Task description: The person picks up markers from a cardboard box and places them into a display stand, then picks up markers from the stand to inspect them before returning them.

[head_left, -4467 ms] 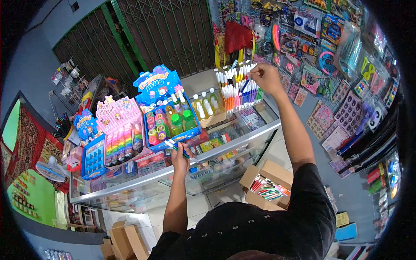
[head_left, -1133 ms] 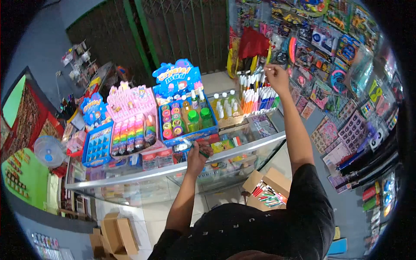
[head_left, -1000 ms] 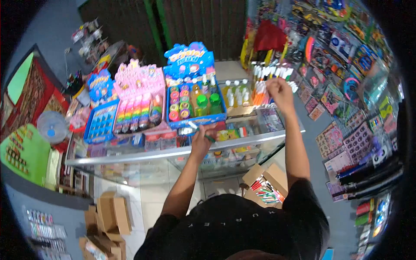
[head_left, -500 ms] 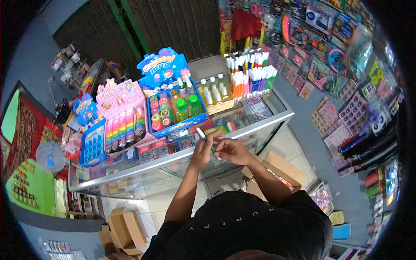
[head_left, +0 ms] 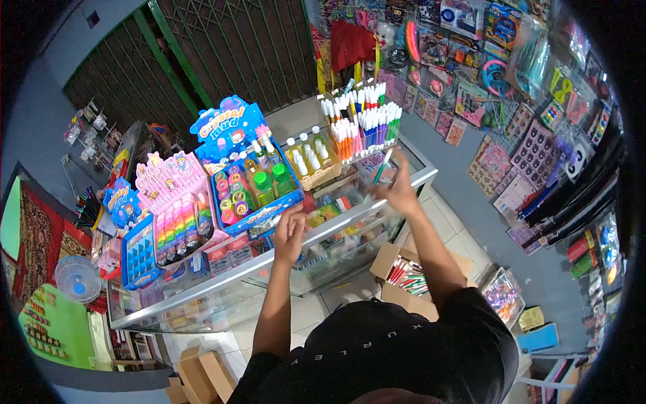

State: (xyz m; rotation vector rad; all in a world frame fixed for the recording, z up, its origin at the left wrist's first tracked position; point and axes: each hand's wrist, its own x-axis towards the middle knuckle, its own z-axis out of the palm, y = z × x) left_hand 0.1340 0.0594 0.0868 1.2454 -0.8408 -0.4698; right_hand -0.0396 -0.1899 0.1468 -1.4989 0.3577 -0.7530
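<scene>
My right hand (head_left: 401, 188) is closed around a slim green pen with a white end (head_left: 382, 167), slightly smeared by motion. It is held over the right part of the glass counter (head_left: 363, 214), just in front of a clear rack (head_left: 371, 139) of upright white-capped markers (head_left: 346, 131) in several colours. Over the counter's front edge, my left hand (head_left: 289, 236) has loosely bent fingers and nothing visible in it. Close by that hand stands the blue Crystal Mud display box (head_left: 269, 207) with jars and bottles.
A basket of small bottles (head_left: 315, 176) stands between the blue box and the rack. To the left are a pink display box (head_left: 185, 232) and a blue tray (head_left: 140, 259). An open carton of pens (head_left: 410, 277) sits on the floor below my right arm. Packaged goods hang on the right wall.
My hands have moved apart. The right one has carried the pen rightward and up toward the marker rack, while the left has moved slightly left. The view has shifted, and the carton's pens show more.
</scene>
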